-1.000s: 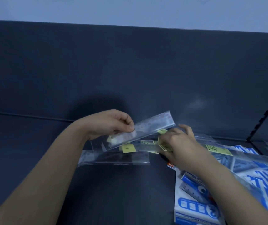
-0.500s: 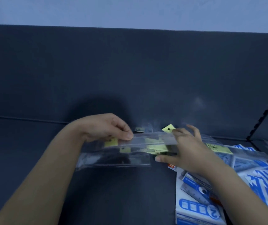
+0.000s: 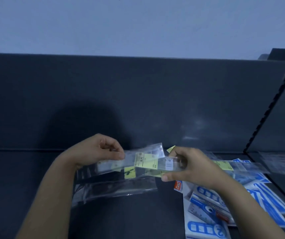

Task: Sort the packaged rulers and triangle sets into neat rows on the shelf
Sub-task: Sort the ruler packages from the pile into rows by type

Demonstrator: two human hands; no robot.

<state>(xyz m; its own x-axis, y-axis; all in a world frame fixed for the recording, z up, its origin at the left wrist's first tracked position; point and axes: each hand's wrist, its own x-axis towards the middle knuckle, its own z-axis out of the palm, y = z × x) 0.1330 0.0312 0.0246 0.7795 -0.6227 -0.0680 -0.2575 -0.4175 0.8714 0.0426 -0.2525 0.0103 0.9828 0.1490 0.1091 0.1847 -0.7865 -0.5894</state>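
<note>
Ruler packs (image 3: 269,197), blue and white, lie in a messy heap under the right hand and arm. They sit on the big dark shelf (image 3: 138,219), which spreads out below both hands. I see its dark back wall (image 3: 138,100) behind the hands. Some clear packs (image 3: 114,188) lie flat on the shelf, just below the left hand. Between the two hands is one clear ruler pack (image 3: 129,158), held over the others. The left hand (image 3: 97,150) pinches its left end with curled fingers and thumb. The right hand (image 3: 193,166) grips the other end, fingers on top and thumb below. A yellow label (image 3: 146,160) shows on the pack between the hands. A tiny red tag (image 3: 177,185) peeks out just under the right thumb.
</note>
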